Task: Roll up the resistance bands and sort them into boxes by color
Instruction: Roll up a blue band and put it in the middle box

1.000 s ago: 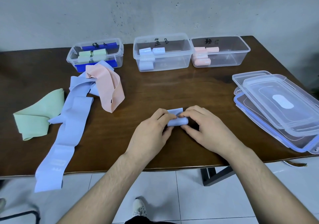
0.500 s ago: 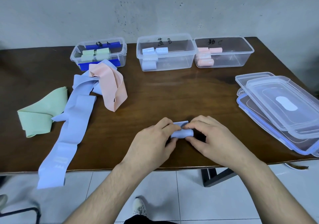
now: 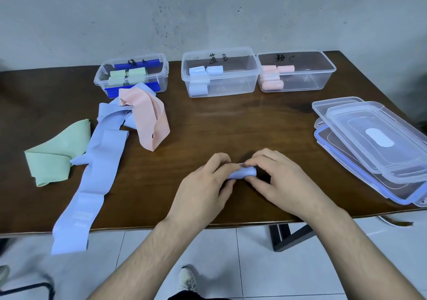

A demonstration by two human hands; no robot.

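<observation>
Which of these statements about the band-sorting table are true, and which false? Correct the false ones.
1. Both hands, left hand and right hand, hold a blue roll. True.
2. The middle box holds pink rolls. False: it holds blue rolls; the pink ones are in the right box.
3. A green band lies unrolled on the table. True.
4. The lids are on the boxes. False: they are stacked on the table's right side.

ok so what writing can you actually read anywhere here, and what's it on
"绿 A", handwritten in black marker, partly hidden: on the left box holding green rolls.
"蓝 B", black marker: on the middle box holding blue rolls.
"粉 C", black marker: on the right box holding pink rolls.
White print on the long blue band near the table edge: too blurred to read.
White label on the top lid: shows no legible text.
</observation>
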